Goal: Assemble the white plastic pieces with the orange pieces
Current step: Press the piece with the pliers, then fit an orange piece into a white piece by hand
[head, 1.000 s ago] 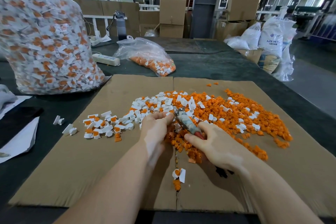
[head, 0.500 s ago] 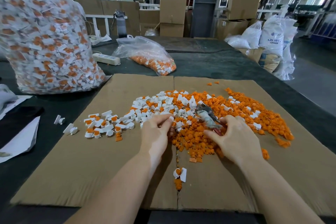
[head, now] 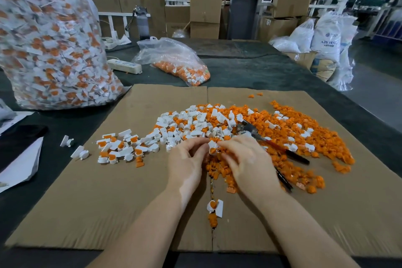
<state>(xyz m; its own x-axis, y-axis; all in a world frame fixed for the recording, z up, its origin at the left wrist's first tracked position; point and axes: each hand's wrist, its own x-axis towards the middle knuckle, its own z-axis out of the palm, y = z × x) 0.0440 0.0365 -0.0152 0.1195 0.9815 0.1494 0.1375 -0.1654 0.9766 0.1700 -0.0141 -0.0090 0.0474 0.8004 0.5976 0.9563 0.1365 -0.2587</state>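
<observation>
A heap of loose orange pieces [head: 293, 137] and white pieces [head: 195, 124] covers the middle of a brown cardboard sheet [head: 108, 202]. My left hand [head: 187, 163] and my right hand [head: 250, 163] meet at the heap's near edge. Between their fingertips they pinch one white piece with an orange insert [head: 212, 148]. A small group of joined white-and-orange pieces [head: 121, 148] lies to the left. One more joined piece [head: 215, 208] lies near the cardboard's centre seam. Pliers [head: 269, 141] with dark handles lie on the orange pieces, right of my right hand.
A big clear bag of joined pieces [head: 50, 45] stands at the back left. A smaller bag [head: 174, 61] and a white power strip [head: 124, 65] lie behind the cardboard. Two white pieces [head: 74, 148] lie on the dark table [head: 261, 72]. White paper [head: 19, 165] lies at the left edge.
My right hand carried the pliers to the right, laid them on the orange heap and let go. It then came back to my left hand and took hold of the small piece.
</observation>
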